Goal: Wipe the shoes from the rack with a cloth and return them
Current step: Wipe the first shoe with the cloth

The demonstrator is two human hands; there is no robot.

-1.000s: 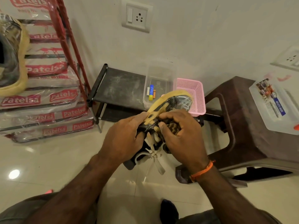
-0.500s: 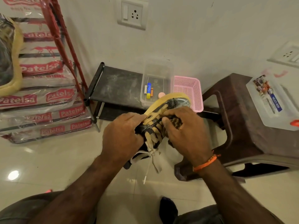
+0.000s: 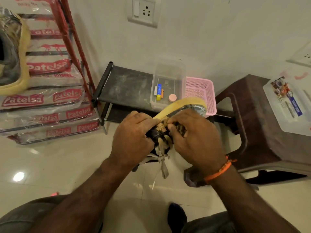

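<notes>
A black sneaker with a tan sole (image 3: 180, 105) and pale laces is held in mid-air over the floor, sole edge up and toe pointing away. My left hand (image 3: 133, 137) grips its left side. My right hand (image 3: 195, 138) holds a dark patterned cloth (image 3: 180, 130) bunched under its fingers and presses it against the shoe's upper. Behind the shoe stands the low black shoe rack (image 3: 127, 86). A second shoe with a tan sole (image 3: 15, 56) shows at the far left edge.
On the rack sit a clear plastic box (image 3: 168, 76) with small items and a pink basket (image 3: 200, 91). A brown plastic stool (image 3: 252, 118) with a clear lidded box (image 3: 289, 105) stands right. Wrapped packs (image 3: 42, 98) and a red frame (image 3: 70, 39) fill the left.
Both hands and the shoe have stayed near the same spot. My right hand's fingers have shifted the cloth a little along the shoe's upper.
</notes>
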